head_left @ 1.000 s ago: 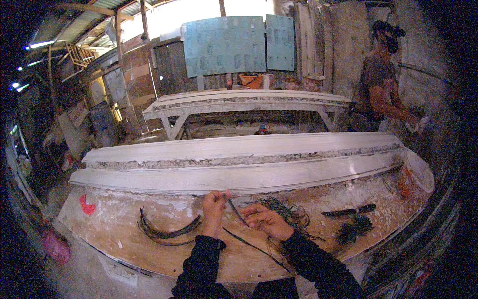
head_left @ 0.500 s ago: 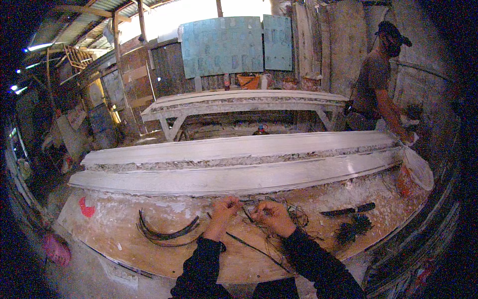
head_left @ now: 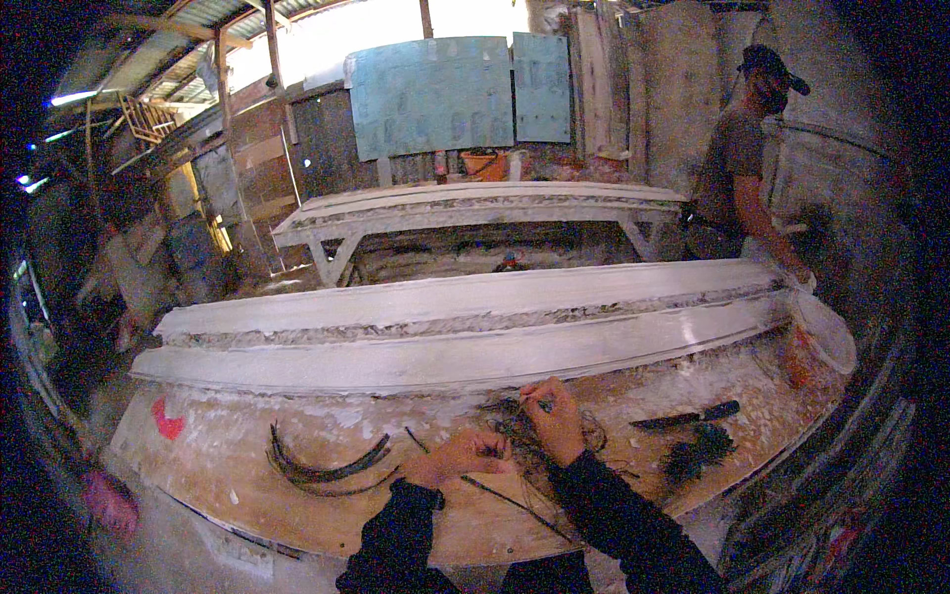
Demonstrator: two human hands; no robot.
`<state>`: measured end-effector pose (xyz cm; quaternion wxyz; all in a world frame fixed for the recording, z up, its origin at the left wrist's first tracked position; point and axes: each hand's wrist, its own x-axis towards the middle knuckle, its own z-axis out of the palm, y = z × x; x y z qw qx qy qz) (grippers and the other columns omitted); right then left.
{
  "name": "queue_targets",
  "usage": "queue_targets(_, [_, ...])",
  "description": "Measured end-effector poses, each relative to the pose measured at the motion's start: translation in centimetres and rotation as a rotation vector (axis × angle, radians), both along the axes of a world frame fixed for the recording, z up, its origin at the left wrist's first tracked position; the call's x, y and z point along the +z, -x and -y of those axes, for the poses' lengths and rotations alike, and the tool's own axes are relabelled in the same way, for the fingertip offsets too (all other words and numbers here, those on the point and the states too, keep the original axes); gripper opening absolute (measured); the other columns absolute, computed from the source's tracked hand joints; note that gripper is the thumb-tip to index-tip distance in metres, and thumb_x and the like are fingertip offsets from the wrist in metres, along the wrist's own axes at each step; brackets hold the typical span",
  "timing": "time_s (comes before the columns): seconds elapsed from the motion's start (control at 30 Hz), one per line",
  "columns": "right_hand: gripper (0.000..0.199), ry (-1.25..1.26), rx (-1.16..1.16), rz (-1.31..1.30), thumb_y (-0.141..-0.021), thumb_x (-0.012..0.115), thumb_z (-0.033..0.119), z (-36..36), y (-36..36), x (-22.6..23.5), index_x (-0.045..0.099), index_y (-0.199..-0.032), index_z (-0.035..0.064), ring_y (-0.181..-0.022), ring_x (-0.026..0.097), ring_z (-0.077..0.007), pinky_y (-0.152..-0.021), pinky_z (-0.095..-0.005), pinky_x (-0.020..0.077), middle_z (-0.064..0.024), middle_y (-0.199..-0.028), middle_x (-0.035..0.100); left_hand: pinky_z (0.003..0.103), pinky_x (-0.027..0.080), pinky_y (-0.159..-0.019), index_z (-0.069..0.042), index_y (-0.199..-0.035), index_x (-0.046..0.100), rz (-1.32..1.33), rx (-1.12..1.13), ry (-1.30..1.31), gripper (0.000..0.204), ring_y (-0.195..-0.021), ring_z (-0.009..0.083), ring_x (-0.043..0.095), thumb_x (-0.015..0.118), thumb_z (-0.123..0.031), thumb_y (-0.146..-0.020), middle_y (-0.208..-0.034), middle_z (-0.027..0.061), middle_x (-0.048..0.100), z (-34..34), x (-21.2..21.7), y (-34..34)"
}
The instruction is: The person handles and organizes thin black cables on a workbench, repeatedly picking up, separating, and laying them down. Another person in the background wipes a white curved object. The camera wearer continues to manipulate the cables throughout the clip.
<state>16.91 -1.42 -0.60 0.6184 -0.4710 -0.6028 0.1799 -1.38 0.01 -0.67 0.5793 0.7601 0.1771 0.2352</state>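
At the bottom of the frame, dark knit-like sleeves (head_left: 633, 525) are reaching in over a worktop (head_left: 327, 520) of scuffed brown board, smeared with chalky white. A thin, flat, dark strip (head_left: 515, 503) is lying in the lower middle, its long axis slanting from upper left to lower right; its middle is passing beneath the left hand (head_left: 457, 457). That hand is curling its fingers toward the thumb, nearly closed; whether something slim is sitting between the tips is too blurred to tell. The right hand (head_left: 561, 426), just above and to the right, is bending its fingers into a loose pinch, and I cannot tell what it is gripping. Around and behind it a tangle of wiry dark strands (head_left: 594, 436) is spreading in loops, pointing no single way.

To the left, several smooth, curved dark strips (head_left: 322, 473) are lying nested, bowing downward. At right, a black-handled knife (head_left: 685, 416) is pointing its blade leftward, just above a bristly dark clump (head_left: 698, 452).

Beyond, long white boards (head_left: 426, 361) with a rough, crusted groove are running across the frame. At right, a whitish bucket (head_left: 831, 337) is leaning near their end, and a capped person (head_left: 732, 178) is reaching down toward it. Farther back, a white-coated bench (head_left: 475, 216) is standing beneath pale blue panels (head_left: 430, 99).
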Motion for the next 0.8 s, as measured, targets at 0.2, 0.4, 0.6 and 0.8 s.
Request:
queue_targets(0.2, [0.007,-0.014,-0.005,-0.109,-0.075,0.059,0.006,0.4,0.0,1.0,0.053,-0.077,0.0044,-0.078,0.053,-0.0155,-0.074,-0.0276,0.0420,-0.0053,-0.079,0.058,0.022,0.030,-0.055,-0.011,-0.064,0.045,0.172,0.433,0.071,0.021,-0.058,0.0060,0.035,0.060,-0.020,-0.074,-0.060,-0.0068,0.036,-0.8,-0.4,0.3])
queue_targets(0.4, [0.010,0.078,0.044,-0.006,-0.074,0.064,0.013,0.8,0.7,0.9,0.061,-0.078,0.0038,-0.077,0.054,-0.0138,-0.073,-0.0267,0.0422,-0.0033,-0.078,0.059,0.022,0.030,-0.050,-0.011,-0.062,0.044,0.312,0.919,0.051,0.016,-0.056,0.0068,0.036,0.056,-0.009,-0.073,-0.060,-0.0051,0.039,-2.6,-1.1,0.4])
queue_targets(0.6, [0.012,0.309,0.496,-0.039,-0.073,0.065,0.013,1.5,0.7,1.2,0.063,-0.082,0.0055,-0.086,0.053,-0.0164,-0.079,-0.0297,0.0407,-0.0058,-0.090,0.057,0.021,0.035,-0.053,-0.009,-0.065,0.047,0.383,1.166,0.095,0.015,-0.058,0.0079,0.043,0.059,-0.012,-0.075,-0.064,-0.0019,0.049,-2.6,-0.2,1.2])
queue_targets(0.8, [0.014,0.286,0.889,0.098,-0.069,0.066,0.011,2.2,1.6,1.7,0.064,-0.083,0.0075,-0.100,0.047,-0.0206,-0.088,-0.0324,0.0360,-0.0077,-0.104,0.052,0.022,0.040,-0.054,-0.005,-0.069,0.056,0.445,1.047,0.026,0.021,-0.059,0.0093,0.049,0.072,-0.018,-0.068,-0.066,0.0018,0.057,-3.5,-1.0,1.4])
